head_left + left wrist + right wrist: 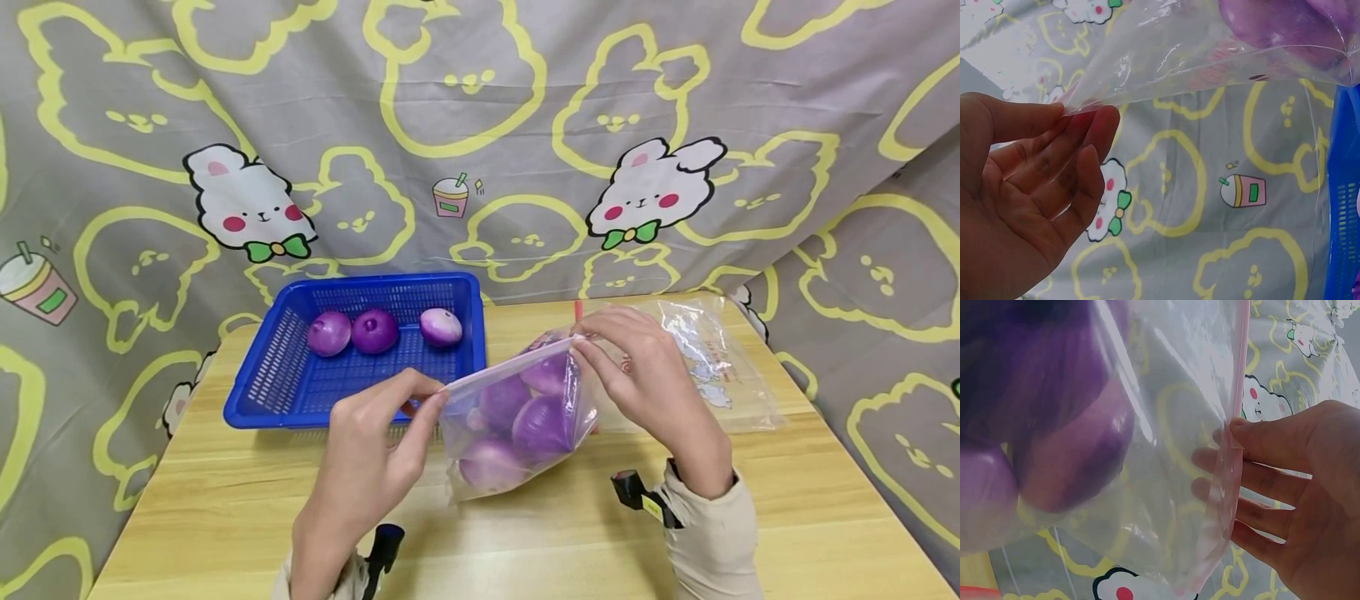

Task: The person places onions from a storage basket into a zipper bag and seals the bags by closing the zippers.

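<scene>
A clear zip bag (pixel 465 417) with a pinkish top strip holds several purple onions (pixel 542 423). At the near left end of that strip, my left hand (pixel 375 446) pinches the bag's corner between thumb and fingertips. My right hand (pixel 648 367) pinches the far right end of the strip; in the right wrist view the thumb lies on the near side of the plastic and fingertips show behind it. The left wrist view shows the left hand (pixel 1041 181) gripping only the thin plastic edge, its other fingers bent loosely. Both grips keep the strip stretched between the hands.
A blue plastic basket (pixel 255 392) with three onions (pixel 375 332) stands at the back left of the wooden table (pixel 180 517). Another clear printed bag (pixel 738 383) lies flat at the right. A patterned grey cloth (pixel 525 183) hangs behind the table.
</scene>
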Available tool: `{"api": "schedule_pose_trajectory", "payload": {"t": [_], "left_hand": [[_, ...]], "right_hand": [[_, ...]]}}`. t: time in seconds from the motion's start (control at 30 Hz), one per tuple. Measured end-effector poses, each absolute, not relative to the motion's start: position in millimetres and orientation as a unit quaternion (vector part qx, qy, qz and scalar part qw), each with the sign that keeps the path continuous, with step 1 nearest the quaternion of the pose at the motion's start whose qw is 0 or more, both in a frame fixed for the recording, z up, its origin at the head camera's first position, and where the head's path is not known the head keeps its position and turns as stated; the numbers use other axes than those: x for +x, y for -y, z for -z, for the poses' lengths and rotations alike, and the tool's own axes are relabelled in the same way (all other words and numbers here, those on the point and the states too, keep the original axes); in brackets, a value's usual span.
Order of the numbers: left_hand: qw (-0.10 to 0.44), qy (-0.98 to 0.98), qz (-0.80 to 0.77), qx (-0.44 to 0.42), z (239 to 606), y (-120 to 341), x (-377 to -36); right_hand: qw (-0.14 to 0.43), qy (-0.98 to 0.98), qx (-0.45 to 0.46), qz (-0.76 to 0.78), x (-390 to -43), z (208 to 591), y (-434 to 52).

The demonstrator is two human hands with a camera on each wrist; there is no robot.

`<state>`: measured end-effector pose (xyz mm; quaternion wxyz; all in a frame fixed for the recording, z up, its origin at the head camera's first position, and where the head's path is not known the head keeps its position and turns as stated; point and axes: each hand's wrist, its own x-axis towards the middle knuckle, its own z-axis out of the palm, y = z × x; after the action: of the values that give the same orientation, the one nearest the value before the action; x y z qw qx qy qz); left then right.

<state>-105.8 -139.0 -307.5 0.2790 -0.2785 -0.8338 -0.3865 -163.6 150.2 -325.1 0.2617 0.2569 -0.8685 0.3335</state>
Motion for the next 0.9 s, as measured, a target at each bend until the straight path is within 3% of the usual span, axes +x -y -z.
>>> {"api": "schedule_pose_trajectory", "payload": {"t": [0.9], "left_hand": [[0.286, 0.846, 0.38, -0.242, 306, 160, -112]], "right_hand": [[0.265, 0.875, 0.214, -0.343, -173, 330, -167]]}}
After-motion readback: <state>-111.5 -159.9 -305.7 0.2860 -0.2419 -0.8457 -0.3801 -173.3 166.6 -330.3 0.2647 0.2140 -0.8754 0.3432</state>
